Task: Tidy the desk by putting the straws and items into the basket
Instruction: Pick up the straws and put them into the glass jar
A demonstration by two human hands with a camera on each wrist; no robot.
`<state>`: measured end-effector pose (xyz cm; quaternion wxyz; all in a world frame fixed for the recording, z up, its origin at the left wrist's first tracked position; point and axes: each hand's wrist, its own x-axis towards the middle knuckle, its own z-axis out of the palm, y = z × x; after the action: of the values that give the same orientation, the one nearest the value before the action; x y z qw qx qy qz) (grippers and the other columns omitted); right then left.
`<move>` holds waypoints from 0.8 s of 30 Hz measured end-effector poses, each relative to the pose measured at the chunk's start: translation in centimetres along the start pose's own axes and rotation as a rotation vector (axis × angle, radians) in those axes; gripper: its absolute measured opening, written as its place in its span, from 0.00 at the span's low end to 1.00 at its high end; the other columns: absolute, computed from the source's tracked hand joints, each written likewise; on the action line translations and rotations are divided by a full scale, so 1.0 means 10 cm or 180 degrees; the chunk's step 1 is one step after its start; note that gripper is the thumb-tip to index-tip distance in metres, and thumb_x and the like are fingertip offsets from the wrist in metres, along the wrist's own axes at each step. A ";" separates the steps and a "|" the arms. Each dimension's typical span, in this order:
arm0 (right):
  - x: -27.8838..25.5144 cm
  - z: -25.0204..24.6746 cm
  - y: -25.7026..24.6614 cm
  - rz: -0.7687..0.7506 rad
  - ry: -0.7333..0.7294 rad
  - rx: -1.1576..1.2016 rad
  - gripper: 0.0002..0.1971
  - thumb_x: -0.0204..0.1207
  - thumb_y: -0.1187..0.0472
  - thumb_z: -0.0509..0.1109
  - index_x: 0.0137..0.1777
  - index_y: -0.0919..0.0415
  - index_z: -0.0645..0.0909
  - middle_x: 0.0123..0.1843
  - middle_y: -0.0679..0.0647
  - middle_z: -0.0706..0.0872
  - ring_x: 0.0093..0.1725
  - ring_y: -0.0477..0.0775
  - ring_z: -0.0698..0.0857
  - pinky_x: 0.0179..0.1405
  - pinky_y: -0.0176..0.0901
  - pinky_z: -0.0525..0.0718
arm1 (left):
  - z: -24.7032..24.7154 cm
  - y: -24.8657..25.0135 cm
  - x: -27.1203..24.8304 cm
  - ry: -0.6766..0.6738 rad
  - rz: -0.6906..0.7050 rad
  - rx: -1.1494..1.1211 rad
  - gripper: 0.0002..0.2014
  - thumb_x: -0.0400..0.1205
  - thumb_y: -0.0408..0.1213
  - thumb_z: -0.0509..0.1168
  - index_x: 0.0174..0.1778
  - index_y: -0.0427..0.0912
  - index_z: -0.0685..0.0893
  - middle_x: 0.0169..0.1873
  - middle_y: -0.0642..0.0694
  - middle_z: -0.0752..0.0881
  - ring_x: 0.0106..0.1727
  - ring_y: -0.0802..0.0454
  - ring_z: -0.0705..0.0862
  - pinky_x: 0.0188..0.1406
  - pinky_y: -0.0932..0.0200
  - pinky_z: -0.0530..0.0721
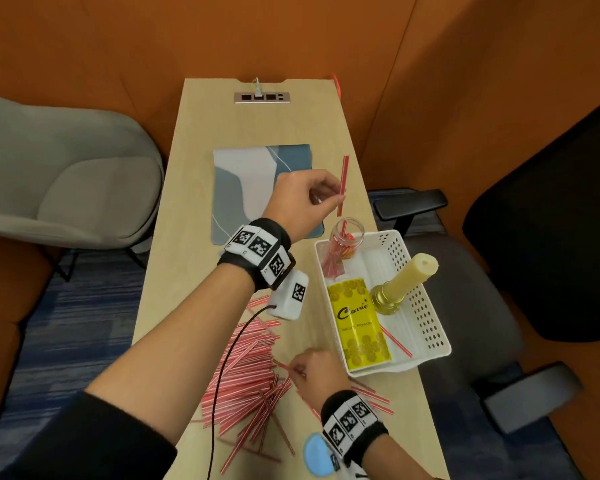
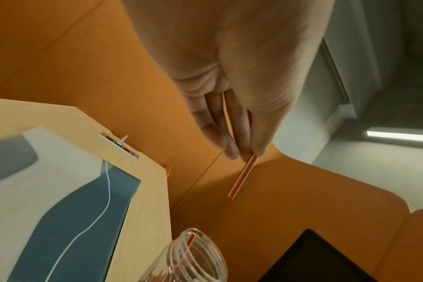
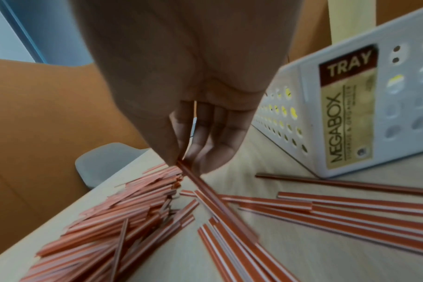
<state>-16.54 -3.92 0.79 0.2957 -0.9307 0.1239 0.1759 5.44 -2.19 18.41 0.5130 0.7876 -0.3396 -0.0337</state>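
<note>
A heap of red-and-white striped straws lies on the near part of the wooden desk. My left hand pinches one straw upright above the glass jar, which stands in the far end of the white basket and holds several straws. My right hand pinches the end of one straw at the edge of the heap. A yellow packet and a candle in a gold holder lie in the basket.
A grey-blue mat covers the desk's middle, with a power socket strip at the far end. A grey chair stands left, black chairs right. A light blue round thing sits by my right wrist.
</note>
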 end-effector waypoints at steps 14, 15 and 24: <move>-0.08 -1.26 -0.04 -0.0326 0.0723 0.1521 0.06 0.75 0.66 0.74 0.48 0.55 0.85 0.36 0.48 0.86 0.35 0.41 0.82 0.37 0.30 0.80 | 0.24 -0.80 -0.24 -0.0528 -0.0687 0.0597 0.12 0.76 0.27 0.68 0.49 0.47 0.90 0.38 0.54 0.89 0.38 0.60 0.85 0.40 0.78 0.76; -0.01 -1.44 -0.06 -0.0328 0.1126 0.1587 0.06 0.76 0.64 0.75 0.50 0.55 0.85 0.37 0.46 0.87 0.37 0.39 0.83 0.38 0.27 0.80 | 0.18 -0.90 -0.35 -0.0499 -0.0869 0.0669 0.12 0.76 0.27 0.68 0.48 0.48 0.90 0.37 0.54 0.88 0.37 0.60 0.84 0.41 0.76 0.76; 0.81 -2.28 -0.05 -0.0217 0.2818 0.1230 0.06 0.76 0.63 0.71 0.52 0.55 0.84 0.41 0.48 0.86 0.40 0.44 0.84 0.45 0.42 0.88 | -0.21 -1.53 -1.59 -0.1710 -0.2223 0.1645 0.04 0.70 0.41 0.79 0.35 0.54 0.90 0.35 0.57 0.88 0.40 0.57 0.87 0.44 0.65 0.84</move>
<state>-3.21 -18.11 15.18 0.3876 -0.8477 0.2376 -0.2732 1.79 12.20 1.95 0.1542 0.9188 -0.1733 -0.3194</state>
